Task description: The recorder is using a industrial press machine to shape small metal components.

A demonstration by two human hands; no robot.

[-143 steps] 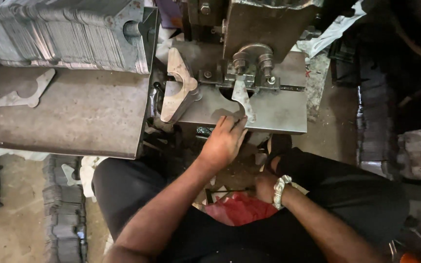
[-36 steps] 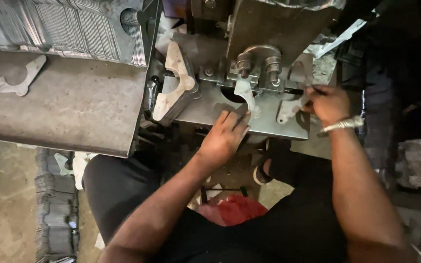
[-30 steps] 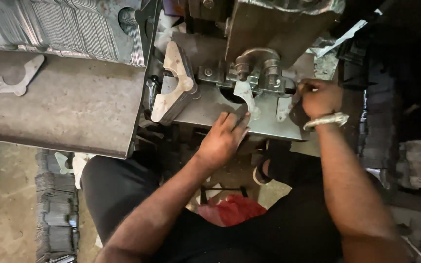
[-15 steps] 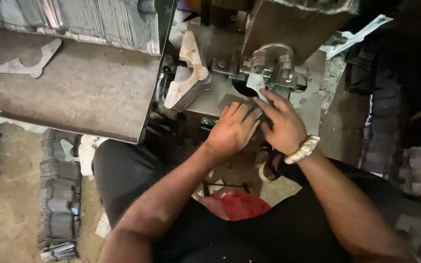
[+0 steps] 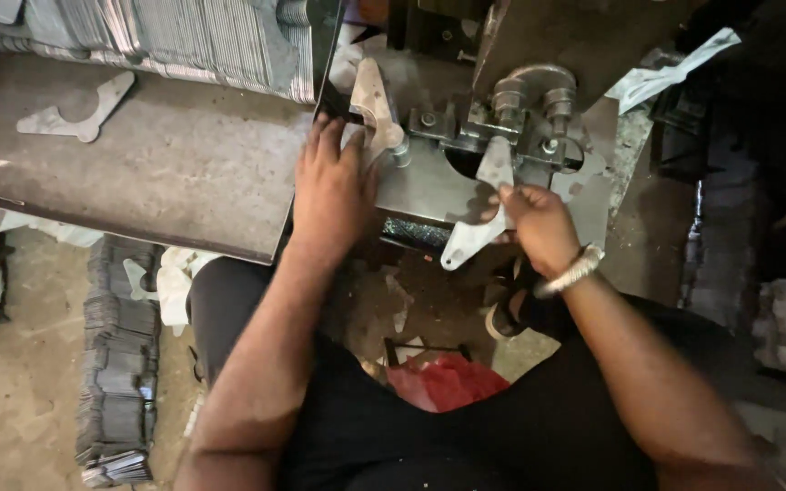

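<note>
My right hand (image 5: 539, 223) grips a flat grey metal cut-out piece (image 5: 479, 209) by its middle, holding it at the front of the press die (image 5: 529, 118). The piece's lower end hangs past the steel bed plate (image 5: 420, 186). My left hand (image 5: 331, 186) lies palm down at the left edge of the bed, fingers touching a small stack of similar metal pieces (image 5: 373, 105) leaning there. A silver bangle sits on my right wrist.
A rusty steel table (image 5: 147, 173) to the left carries one loose cut-out (image 5: 79, 111). Rows of stacked metal blanks (image 5: 184, 41) line its back. More stacked blanks (image 5: 120, 364) stand on the floor at left. A red cloth (image 5: 452, 382) lies by my lap.
My left hand has moved left from the die to the stack of pieces. My right hand has taken over the piece at the die and drawn it toward me.
</note>
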